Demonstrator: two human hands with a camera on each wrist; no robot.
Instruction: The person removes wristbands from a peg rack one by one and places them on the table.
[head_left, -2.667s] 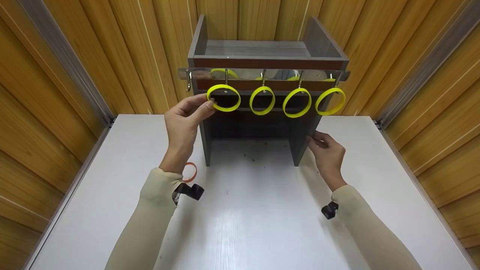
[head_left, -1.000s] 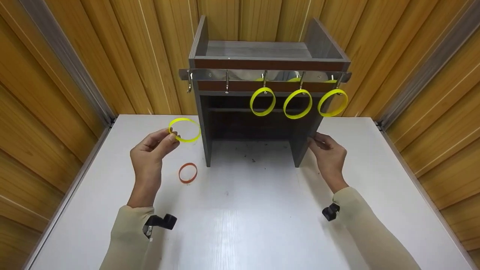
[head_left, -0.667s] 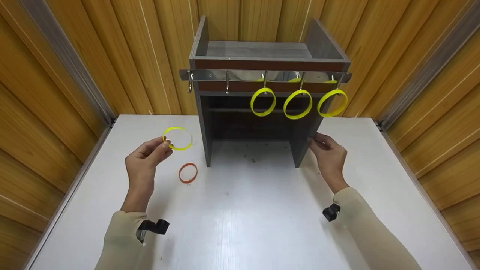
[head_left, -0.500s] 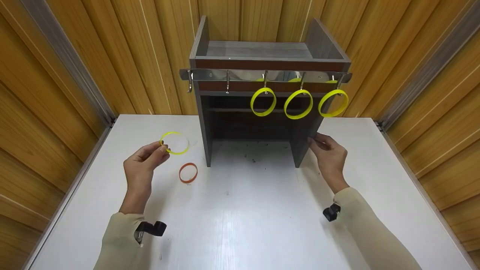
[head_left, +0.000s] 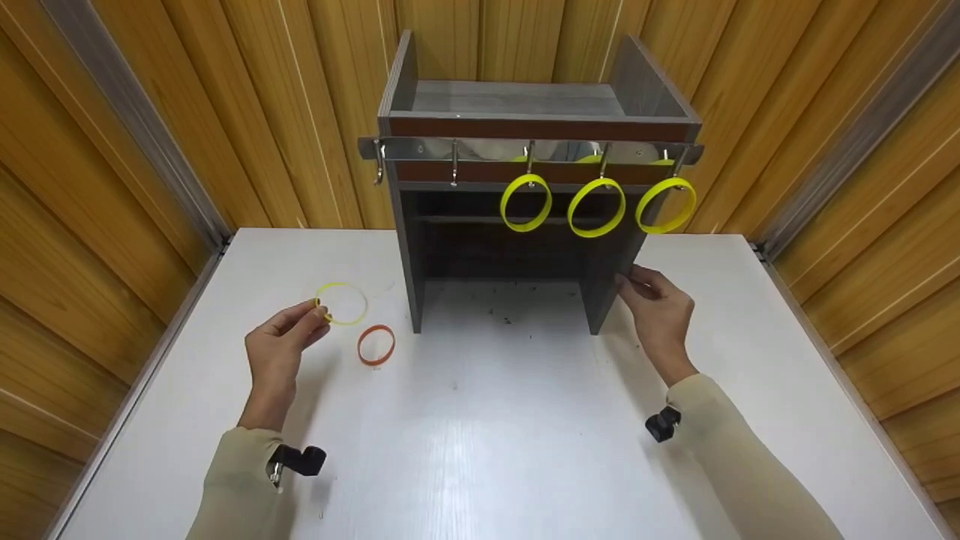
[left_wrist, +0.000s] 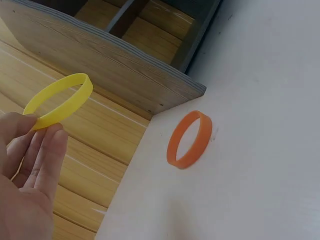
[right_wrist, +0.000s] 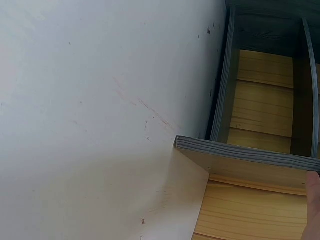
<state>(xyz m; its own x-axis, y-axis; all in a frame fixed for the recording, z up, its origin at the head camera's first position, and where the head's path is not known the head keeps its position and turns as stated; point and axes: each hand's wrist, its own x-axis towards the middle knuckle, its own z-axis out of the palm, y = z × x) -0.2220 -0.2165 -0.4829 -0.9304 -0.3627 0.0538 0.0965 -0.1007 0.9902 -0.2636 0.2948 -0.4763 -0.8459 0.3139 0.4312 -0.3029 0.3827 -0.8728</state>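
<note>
My left hand [head_left: 277, 349] pinches a yellow silicone wristband [left_wrist: 75, 102] between thumb and fingers, above the white table and left of the grey shelf. An orange wristband [left_wrist: 200, 142] stands on its edge on the table, just right of that hand. My right hand [head_left: 660, 315] holds the front edge of the grey shelf [head_left: 607, 292] at its right side panel, fingers bent; the right wrist view catches only a fingertip there. From the metal hook rail [head_left: 487, 150] hang three more yellow wristbands [head_left: 525, 227]. The two left hooks [head_left: 454, 169] are bare.
The shelf stands at the back of the white table [head_left: 480, 450], before ribbed wood-look walls [head_left: 285, 112]. Its hooks stick out at the front. Dark specks [head_left: 508, 321] lie on the table under it. Metal profiles [head_left: 127, 112] edge the walls.
My left hand has taken the yellow wristband off the second hook from the left and carried it left and down, near the orange wristband. My right hand has stayed at the shelf.
</note>
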